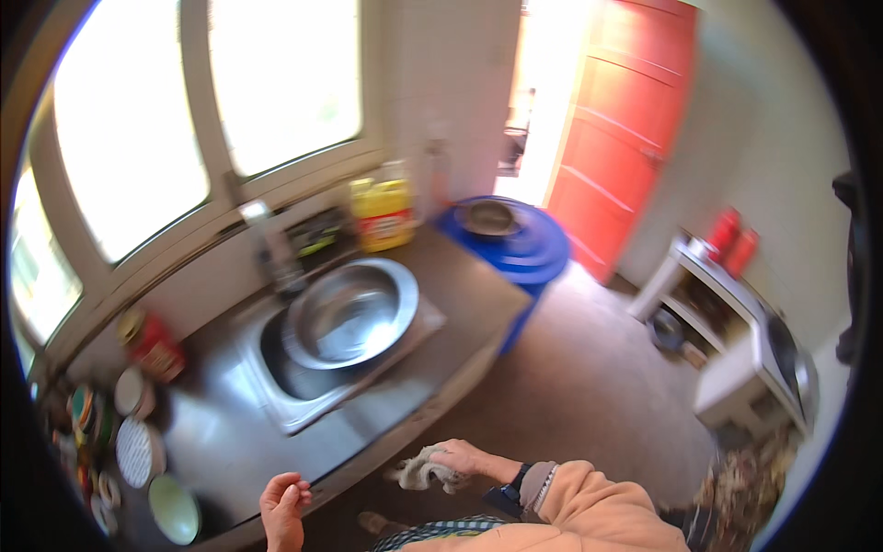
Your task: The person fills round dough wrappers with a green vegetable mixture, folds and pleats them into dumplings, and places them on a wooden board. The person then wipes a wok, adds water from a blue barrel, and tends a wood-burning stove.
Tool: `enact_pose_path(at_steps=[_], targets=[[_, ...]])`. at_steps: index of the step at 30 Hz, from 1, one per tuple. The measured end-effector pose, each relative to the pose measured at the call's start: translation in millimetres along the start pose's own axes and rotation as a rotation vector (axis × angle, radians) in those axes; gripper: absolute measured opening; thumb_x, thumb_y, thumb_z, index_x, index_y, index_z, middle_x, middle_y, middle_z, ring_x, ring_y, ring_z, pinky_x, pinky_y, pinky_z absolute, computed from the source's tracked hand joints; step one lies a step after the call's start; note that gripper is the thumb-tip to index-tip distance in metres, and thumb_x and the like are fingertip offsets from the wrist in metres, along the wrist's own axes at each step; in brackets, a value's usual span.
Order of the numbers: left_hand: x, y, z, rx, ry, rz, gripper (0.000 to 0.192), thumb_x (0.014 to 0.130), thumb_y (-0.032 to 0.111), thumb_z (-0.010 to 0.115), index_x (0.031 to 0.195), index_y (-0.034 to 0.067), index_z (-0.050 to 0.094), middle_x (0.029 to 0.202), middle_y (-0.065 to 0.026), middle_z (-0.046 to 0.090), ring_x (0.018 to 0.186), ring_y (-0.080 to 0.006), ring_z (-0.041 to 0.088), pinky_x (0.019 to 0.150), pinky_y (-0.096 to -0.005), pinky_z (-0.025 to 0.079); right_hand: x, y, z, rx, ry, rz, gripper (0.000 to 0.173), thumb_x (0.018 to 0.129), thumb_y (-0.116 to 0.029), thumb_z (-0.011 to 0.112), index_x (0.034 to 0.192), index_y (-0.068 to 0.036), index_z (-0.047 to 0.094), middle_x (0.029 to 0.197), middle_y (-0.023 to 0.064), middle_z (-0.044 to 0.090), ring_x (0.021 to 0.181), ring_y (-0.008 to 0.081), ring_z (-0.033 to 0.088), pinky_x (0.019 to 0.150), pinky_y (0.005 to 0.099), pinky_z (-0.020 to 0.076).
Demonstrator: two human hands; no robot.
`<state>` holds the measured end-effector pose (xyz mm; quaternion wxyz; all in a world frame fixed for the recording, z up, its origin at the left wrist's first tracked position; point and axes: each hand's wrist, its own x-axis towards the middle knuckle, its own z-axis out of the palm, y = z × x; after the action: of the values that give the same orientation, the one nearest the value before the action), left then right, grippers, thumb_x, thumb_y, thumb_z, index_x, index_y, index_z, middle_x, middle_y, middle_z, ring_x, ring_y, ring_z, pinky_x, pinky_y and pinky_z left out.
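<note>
My right hand (461,458) grips a crumpled greyish cloth (429,470) in front of my body, above the floor and beside the counter. Near the counter's front edge is my left hand (283,502), raised with fingers loosely curled and nothing seen in it. Ahead of both hands, a wide metal basin (359,314) rests tilted over the metal sink (303,412), covering much of its opening. The steel countertop (227,441) stretches to the left of the sink.
A yellow jug (381,214) stands behind the basin. On the left are a red can (153,345), a white perforated container (140,452) and a pale green bowl (174,509). A blue lidded bin (531,241) carries a metal bowl (488,217). A white cabinet (731,372) stands right.
</note>
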<state>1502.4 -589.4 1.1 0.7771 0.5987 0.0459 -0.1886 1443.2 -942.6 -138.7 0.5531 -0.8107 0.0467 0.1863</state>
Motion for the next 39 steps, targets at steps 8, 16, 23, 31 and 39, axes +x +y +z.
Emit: enact_pose_path(at_steps=[8,16,23,31,39], targets=[[-72,-122,364,0.276,-0.713,-0.261,0.022,0.092,0.013,0.057,0.113,0.005,0.059,0.093,-0.003,0.064,0.077,-0.0108,0.058,0.066,-0.022,0.047,-389,162,-117,0.479,0.904,-0.01,0.043,0.098,-0.032,0.044,0.127,-0.001,0.05,0.108,0.0104,0.063,0.102,0.0169,0.056,0.091,0.031,0.0417],[-148,-280,674,0.38,-1.466,-0.729,0.056,0.09,0.03,0.058,0.134,0.001,0.04,0.128,-0.0138,0.052,0.114,-0.023,0.052,0.096,-0.0382,0.043,-558,211,-253,0.548,1.11,-0.296,0.041,0.096,-0.019,0.047,0.128,0.006,0.044,0.121,0.01,0.054,0.111,0.0162,0.048,0.096,0.0289,0.0371],[-197,-406,936,0.26,-1.619,-1.207,0.069,0.086,0.053,0.053,0.136,0.006,0.038,0.136,-0.0096,0.046,0.122,-0.0231,0.046,0.103,-0.0405,0.037,-658,301,-405,0.577,1.052,-0.225,0.042,0.096,-0.017,0.047,0.132,0.004,0.044,0.129,0.0109,0.051,0.119,0.0181,0.045,0.102,0.0287,0.0328],[-269,-526,1195,0.445,-2.05,-1.117,0.041,0.096,0.023,0.048,0.131,0.002,0.045,0.128,-0.0081,0.053,0.115,-0.0204,0.052,0.101,-0.0356,0.04,-865,404,-509,0.884,1.44,-0.028,0.039,0.096,-0.018,0.047,0.129,0.003,0.047,0.126,0.0086,0.054,0.118,0.0187,0.047,0.1,0.0277,0.035],[-364,-617,1418,0.285,-1.883,-1.372,0.032,0.094,0.026,0.051,0.111,0.0,0.055,0.112,-0.0125,0.061,0.1,-0.0216,0.059,0.09,-0.0338,0.046,-1041,566,-644,1.162,1.509,-0.208,0.038,0.094,-0.025,0.053,0.125,-0.003,0.053,0.11,0.0047,0.06,0.102,0.0139,0.054,0.088,0.0286,0.0425]])
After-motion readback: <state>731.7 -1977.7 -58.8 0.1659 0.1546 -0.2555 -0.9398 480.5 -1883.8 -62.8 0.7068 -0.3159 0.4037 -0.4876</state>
